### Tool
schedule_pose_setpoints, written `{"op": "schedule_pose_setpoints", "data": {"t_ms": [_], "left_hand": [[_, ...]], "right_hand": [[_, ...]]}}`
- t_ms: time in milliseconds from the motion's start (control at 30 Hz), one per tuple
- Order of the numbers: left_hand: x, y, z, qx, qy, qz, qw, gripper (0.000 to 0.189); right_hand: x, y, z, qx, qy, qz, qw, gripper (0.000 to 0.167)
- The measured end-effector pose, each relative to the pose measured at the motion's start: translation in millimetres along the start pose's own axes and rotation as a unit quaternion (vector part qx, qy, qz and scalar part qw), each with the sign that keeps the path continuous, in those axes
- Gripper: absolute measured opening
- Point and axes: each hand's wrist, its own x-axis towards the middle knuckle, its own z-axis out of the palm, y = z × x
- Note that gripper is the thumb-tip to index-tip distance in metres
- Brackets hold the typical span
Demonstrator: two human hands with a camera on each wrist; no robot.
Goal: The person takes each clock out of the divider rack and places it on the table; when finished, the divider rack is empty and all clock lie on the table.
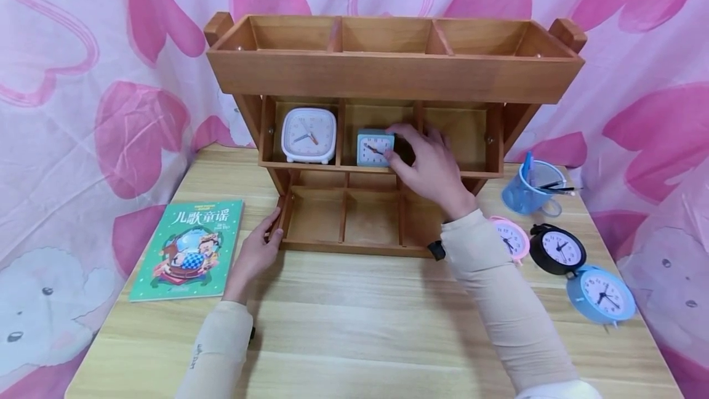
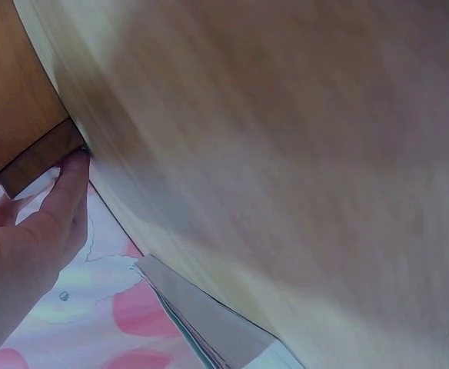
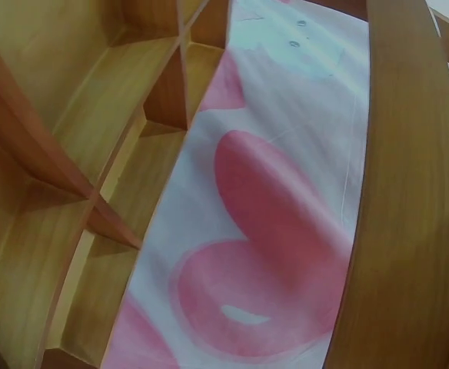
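A brown wooden three-tier shelf point(image 1: 388, 76) stands on the table. In its middle tier, my right hand point(image 1: 429, 162) pinches a small teal square clock point(image 1: 375, 148) in the centre compartment, thumb near its face and fingers at its top right. A white alarm clock point(image 1: 309, 135) sits upright in the compartment to the left. My left hand point(image 1: 259, 257) holds the shelf's lower left side; in the left wrist view its fingers point(image 2: 67, 192) lie against a wooden corner point(image 2: 40, 157). The right wrist view shows shelf compartments point(image 3: 124, 177), but the teal clock is not visible there.
A green book point(image 1: 191, 251) lies at the left of the table point(image 1: 343, 319). On the right stand a blue mesh pen cup point(image 1: 523, 193), a pink clock point(image 1: 512, 239), a black alarm clock point(image 1: 559, 250) and a blue alarm clock point(image 1: 600, 294). A pink-patterned curtain point(image 1: 149, 140) hangs behind.
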Motion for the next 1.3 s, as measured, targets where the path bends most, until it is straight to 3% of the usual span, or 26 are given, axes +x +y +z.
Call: {"op": "schedule_pose_setpoints", "data": {"t_ms": [333, 500, 667, 867, 967, 1067, 1300], "left_hand": [[-3.3, 1.0, 1.1, 0.0, 0.012, 0.021, 0.9997, 0.054], [-4.6, 0.7, 0.2, 0.006, 0.005, 0.009, 0.9999, 0.054], [-3.5, 1.0, 1.1, 0.006, 0.004, 0.005, 1.0, 0.054], [-1.0, 0.6, 2.1, 0.005, 0.008, 0.006, 0.9999, 0.054], [0.1, 1.6, 3.2, 0.008, 0.005, 0.006, 0.9999, 0.054], [0.0, 1.9, 3.6, 0.009, 0.001, 0.002, 1.0, 0.054], [-1.1, -0.5, 1.6, 0.015, -0.001, -0.008, 0.9998, 0.055]], "right_hand": [[-1.5, 2.4, -4.0, 0.119, 0.05, -0.014, 0.9915, 0.023], [-8.3, 1.9, -8.2, 0.181, 0.082, 0.012, 0.98, 0.022], [-27.7, -10.7, -26.5, 0.224, 0.125, 0.039, 0.9657, 0.025], [-73.1, -11.5, -47.8, 0.249, 0.143, 0.065, 0.9556, 0.03], [-102.7, 0.3, -54.1, 0.256, 0.147, 0.073, 0.9525, 0.032], [-133.9, 18.9, -54.7, 0.239, 0.144, 0.096, 0.9555, 0.032], [-205.3, 58.1, -39.5, 0.163, 0.076, 0.21, 0.9611, 0.028]]}}
